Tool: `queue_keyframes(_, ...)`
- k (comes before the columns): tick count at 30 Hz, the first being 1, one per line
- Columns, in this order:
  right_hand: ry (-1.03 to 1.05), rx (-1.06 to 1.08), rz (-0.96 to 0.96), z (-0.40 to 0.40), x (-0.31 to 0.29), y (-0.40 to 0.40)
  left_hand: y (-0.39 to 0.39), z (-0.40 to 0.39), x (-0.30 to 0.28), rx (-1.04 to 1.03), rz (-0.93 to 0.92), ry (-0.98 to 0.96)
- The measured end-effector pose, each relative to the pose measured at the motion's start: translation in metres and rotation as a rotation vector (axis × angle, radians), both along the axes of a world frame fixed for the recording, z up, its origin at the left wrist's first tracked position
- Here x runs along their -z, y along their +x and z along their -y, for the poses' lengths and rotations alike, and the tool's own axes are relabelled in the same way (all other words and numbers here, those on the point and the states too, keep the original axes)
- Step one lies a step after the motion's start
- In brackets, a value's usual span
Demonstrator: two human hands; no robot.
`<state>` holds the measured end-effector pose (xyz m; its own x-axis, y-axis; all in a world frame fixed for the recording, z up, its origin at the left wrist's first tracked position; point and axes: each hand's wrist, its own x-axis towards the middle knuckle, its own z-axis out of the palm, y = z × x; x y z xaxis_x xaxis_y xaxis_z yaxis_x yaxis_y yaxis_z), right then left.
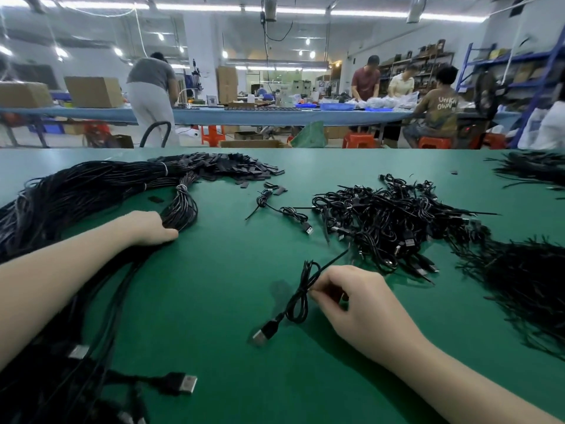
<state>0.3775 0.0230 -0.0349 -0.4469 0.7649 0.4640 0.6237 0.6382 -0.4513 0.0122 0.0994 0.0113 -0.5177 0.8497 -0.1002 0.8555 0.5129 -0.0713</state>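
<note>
My right hand (356, 304) pinches a small coiled black USB cable (298, 296) just above the green table (214, 286). A cable tie wraps the coil, and its tail sticks up to the right. The cable's USB plug (263, 332) hangs low at the left. My left hand (151, 228) reaches into the large bundle of long black cables (91, 191) at the left, fingers curled around a strand of it. More USB plugs (183, 384) from that bundle lie near the front edge.
A heap of tied coiled cables (394, 221) lies right of centre. Two loose tied coils (284, 211) rest in the middle. Black cable ties (526, 286) are piled at the right, small black tags (232, 169) at the back. People work at benches beyond.
</note>
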Motion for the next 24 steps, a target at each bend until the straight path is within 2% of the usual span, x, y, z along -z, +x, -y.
queue_keyframes(2,-0.015,0.009,0.008,-0.002,0.0,0.0,0.001,-0.01,-0.009,0.004,0.024,-0.107)
queue_keyframes(5,-0.035,0.013,0.027,-0.003,0.0,-0.001,0.007,-0.028,-0.016,0.065,0.012,-0.114)
queue_keyframes(8,-0.053,0.018,0.036,-0.004,0.001,0.0,0.017,-0.05,-0.016,0.208,0.02,0.146)
queue_keyframes(11,-0.06,0.009,0.042,-0.003,0.0,0.002,0.016,-0.071,-0.033,0.452,0.067,0.461)
queue_keyframes(13,-0.06,0.003,0.033,-0.003,0.0,0.002,0.008,-0.083,-0.048,0.567,0.075,0.569)
queue_keyframes(14,-0.06,0.008,0.033,-0.003,0.0,0.003,0.001,-0.088,-0.051,0.556,0.027,0.583)
queue_keyframes(15,-0.061,0.014,0.032,-0.004,0.0,0.003,-0.008,-0.092,-0.05,0.465,-0.076,0.542)
queue_keyframes(17,-0.067,0.017,0.022,-0.003,0.0,0.003,-0.021,-0.092,-0.038,0.12,-0.225,0.296)
queue_keyframes(18,-0.067,0.014,0.02,-0.004,0.0,0.003,-0.023,-0.09,-0.031,-0.035,-0.225,0.158)
queue_keyframes(19,-0.064,0.013,0.017,-0.004,-0.001,0.004,-0.022,-0.086,-0.024,-0.102,-0.177,0.055)
queue_keyframes(22,-0.067,0.022,0.015,-0.006,0.0,0.004,-0.014,-0.068,-0.019,0.056,0.105,0.001)
queue_keyframes(24,-0.065,0.032,0.017,-0.006,0.001,0.003,-0.009,-0.043,-0.015,0.197,0.204,0.017)
